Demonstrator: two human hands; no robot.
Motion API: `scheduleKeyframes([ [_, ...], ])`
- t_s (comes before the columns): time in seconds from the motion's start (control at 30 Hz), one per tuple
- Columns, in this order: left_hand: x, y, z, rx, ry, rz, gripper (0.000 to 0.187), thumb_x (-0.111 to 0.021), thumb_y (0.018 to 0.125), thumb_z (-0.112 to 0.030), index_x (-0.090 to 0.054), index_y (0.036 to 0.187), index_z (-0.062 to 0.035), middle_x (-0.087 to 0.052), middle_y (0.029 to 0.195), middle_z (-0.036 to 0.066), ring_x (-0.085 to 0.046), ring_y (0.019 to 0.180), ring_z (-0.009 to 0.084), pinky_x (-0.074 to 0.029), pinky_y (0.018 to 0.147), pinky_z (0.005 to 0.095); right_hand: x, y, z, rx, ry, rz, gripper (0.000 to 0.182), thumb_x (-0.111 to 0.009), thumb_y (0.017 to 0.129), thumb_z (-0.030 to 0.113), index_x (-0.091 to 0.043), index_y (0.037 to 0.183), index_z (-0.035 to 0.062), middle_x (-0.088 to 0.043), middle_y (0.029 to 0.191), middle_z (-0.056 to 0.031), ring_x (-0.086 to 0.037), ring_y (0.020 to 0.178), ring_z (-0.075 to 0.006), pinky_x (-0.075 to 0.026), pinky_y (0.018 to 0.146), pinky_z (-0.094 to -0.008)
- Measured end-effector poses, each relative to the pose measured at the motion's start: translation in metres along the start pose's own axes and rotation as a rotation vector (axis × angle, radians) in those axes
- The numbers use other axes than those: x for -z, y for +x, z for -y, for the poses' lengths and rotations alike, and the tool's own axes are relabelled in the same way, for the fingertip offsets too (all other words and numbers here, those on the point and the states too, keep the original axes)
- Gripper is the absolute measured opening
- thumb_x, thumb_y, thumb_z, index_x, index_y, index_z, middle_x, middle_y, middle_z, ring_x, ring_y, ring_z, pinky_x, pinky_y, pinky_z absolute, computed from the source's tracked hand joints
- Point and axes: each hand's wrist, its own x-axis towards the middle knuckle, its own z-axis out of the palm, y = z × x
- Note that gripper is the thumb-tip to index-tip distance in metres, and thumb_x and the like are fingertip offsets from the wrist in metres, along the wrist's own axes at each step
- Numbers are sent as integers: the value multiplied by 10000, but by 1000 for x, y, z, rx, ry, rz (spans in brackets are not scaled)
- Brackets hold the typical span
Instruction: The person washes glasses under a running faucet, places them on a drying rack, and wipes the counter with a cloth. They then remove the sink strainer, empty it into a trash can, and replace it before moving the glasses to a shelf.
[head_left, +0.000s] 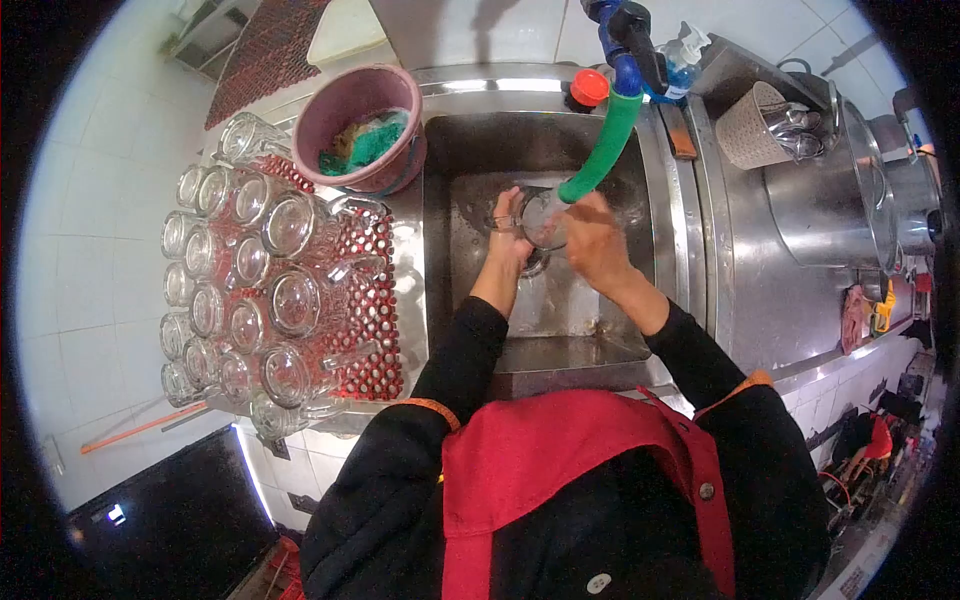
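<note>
Over the sink (480, 330), my left hand (508, 225) is closed around a clear glass mug (543, 220), which is tilted with its round end facing up. The end of a green hose (610, 140) hangs right above this mug. My right hand (597, 243) is at the mug's right side, beside the hose end. Its fingers are curled but blurred and partly hidden, so whether they grip the mug cannot be made out. Just below my left hand, another round glass edge (537, 263) shows low in the sink.
Many glass mugs (290, 225) stand upside down on a red studded mat (365, 340) to the left. A pink bucket (315, 130) holds a green scrubber (375, 148). At right are a spoon basket (745, 135), a large metal pot (835, 200) and a soap bottle (683, 65).
</note>
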Motion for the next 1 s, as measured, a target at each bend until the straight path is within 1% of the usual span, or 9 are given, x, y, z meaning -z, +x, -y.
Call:
scheduleKeyframes([
  [0.17, 8, 17, 10, -12, 63, 62, 277, -634, 709, -262, -534, 904, -93, -556, 865, 58, -537, 800, 225, -453, 697, 361, -52, 11, -15, -103, -191, 891, 201, -505, 707, 44, -572, 889, -9, -566, 919, -187, -539, 879, -341, -438, 756, -364],
  [0.23, 5, 20, 21, -24, 74, 96, 241, -633, 716, -230, -536, 888, -91, -557, 838, 55, -538, 794, 214, -455, 705, 353, -53, 29, -15, -713, 382, 532, 197, -490, 760, 92, -567, 906, -15, -567, 922, -201, -555, 863, -312, -461, 713, -362],
  [0.27, 5, 29, 25, -98, 92, 95, 222, -630, 721, -220, -536, 874, -89, -555, 826, 54, -540, 794, 208, -457, 717, 358, -125, -10, -59, -553, 268, 311, 209, -478, 804, 163, -568, 891, -4, -587, 886, -163, -579, 781, -257, -478, 626, -345],
  [0.5, -5, 12, -10, 43, -133, 28, 237, -585, 731, -279, -558, 847, -74, -583, 849, 78, -556, 770, 219, -466, 693, 346, -109, 8, -40, -1156, 884, 415, 214, -458, 814, 218, -539, 898, 39, -574, 871, -89, -541, 820, -205, -439, 752, -349],
  [0.67, 12, 36, 22, -22, 36, 173, 197, -567, 777, -272, -556, 852, -91, -592, 871, 53, -556, 780, 202, -462, 693, 337, -137, -10, -55, -712, 764, 87, 181, -505, 803, 167, -532, 918, 29, -566, 864, -99, -533, 791, -198, -439, 729, -330],
  [0.77, 17, 37, 14, -52, -30, 101, 231, -567, 777, -296, -545, 901, -103, -570, 877, 63, -546, 771, 217, -461, 665, 357, -124, -12, -54, -1212, 2068, -318, 166, -499, 817, 179, -536, 913, 49, -568, 867, -66, -553, 818, -249, -447, 706, -351],
  [0.9, 7, 15, -10, -190, -67, -64, 314, -582, 721, -351, -543, 885, -87, -581, 840, 63, -563, 746, 219, -465, 678, 341, -36, 4, -17, -1041, 1684, -35, 197, -534, 772, 174, -532, 940, 71, -558, 888, -66, -532, 857, -247, -431, 729, -359],
  [0.97, 29, 29, -12, -85, 203, -106, 350, -556, 728, -383, -546, 885, -71, -586, 842, 74, -569, 736, 228, -468, 680, 351, -29, 14, -5, -467, 202, 24, 248, -592, 747, 163, -538, 978, 91, -551, 923, -39, -514, 910, -223, -422, 782, -346],
  [1.0, 30, 28, -12, 43, 250, 53, 441, -502, 754, -482, -555, 880, -62, -591, 833, 86, -572, 756, 228, -467, 698, 361, -44, 5, -19, -216, 121, 79, 289, -636, 729, 178, -538, 985, 85, -531, 1004, -28, -498, 950, -193, -406, 805, -329],
])
